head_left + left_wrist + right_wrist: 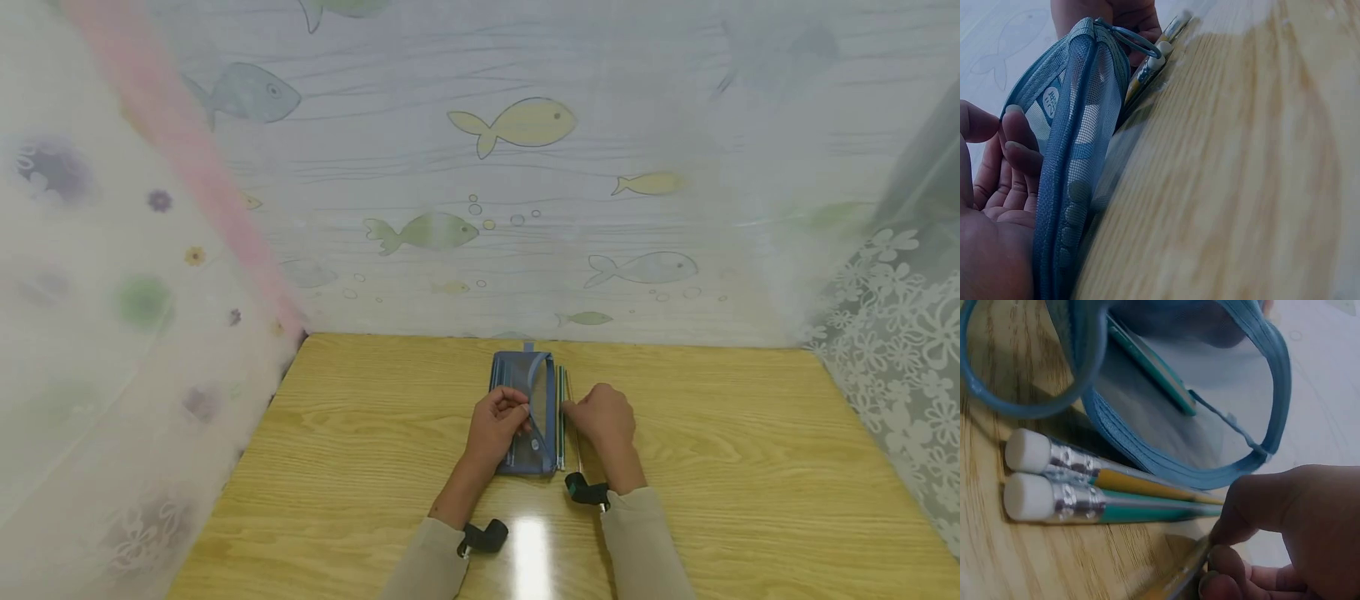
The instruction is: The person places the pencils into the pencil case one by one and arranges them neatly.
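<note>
A blue mesh zip pencil case (517, 371) lies on the table with its zipped side spread apart. My left hand (495, 429) pinches the edge of that opening between thumb and finger. Inside the case, the right wrist view shows a teal pencil (1154, 375). A yellow pencil (1125, 480) and a green pencil (1138, 509), both with white erasers, lie side by side just right of the case. Beyond them my right hand (606, 417) pinches another yellowish pencil (1179, 578) between thumb and forefinger; its far part is hidden by the fingers.
The wood-grain table (720, 433) extends to both sides of the case. A fish-print curtain (525, 200) hangs behind its back edge, with a flowered curtain (135, 350) at the left. A blue loop (1029, 412) hangs from one end of the case.
</note>
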`<state>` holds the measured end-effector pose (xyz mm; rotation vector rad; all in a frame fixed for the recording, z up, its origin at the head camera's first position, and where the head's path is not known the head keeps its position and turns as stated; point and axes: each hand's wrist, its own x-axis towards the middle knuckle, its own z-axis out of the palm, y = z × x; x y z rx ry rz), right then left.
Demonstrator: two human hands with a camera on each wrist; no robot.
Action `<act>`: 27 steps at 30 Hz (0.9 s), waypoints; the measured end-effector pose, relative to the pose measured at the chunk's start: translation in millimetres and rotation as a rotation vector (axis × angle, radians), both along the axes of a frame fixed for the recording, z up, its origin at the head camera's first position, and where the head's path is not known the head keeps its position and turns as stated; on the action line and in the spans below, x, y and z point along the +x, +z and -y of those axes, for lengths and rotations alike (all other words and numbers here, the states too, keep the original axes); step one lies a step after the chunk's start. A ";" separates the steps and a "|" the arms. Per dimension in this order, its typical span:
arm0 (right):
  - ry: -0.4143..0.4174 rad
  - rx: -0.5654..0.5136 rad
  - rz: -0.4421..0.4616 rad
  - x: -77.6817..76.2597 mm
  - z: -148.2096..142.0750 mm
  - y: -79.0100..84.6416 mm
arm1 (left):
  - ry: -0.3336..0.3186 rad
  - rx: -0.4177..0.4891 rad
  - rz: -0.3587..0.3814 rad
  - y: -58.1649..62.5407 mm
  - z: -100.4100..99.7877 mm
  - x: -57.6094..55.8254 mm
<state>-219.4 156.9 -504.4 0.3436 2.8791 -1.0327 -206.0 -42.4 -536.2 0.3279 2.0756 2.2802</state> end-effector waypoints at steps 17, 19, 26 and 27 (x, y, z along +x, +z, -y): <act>-0.039 0.018 0.010 2.2 5.8 3.3 | -0.006 -0.004 0.003 0.3 -0.6 0.4; -0.040 0.029 0.019 2.9 6.9 4.3 | -0.006 -0.004 0.001 0.6 -0.9 0.3; -0.038 0.030 0.047 2.7 6.5 5.3 | 0.005 -0.016 0.005 2.2 -1.6 0.7; -0.036 0.024 0.049 2.3 5.6 4.9 | 0.003 -0.017 0.007 2.6 -1.6 1.0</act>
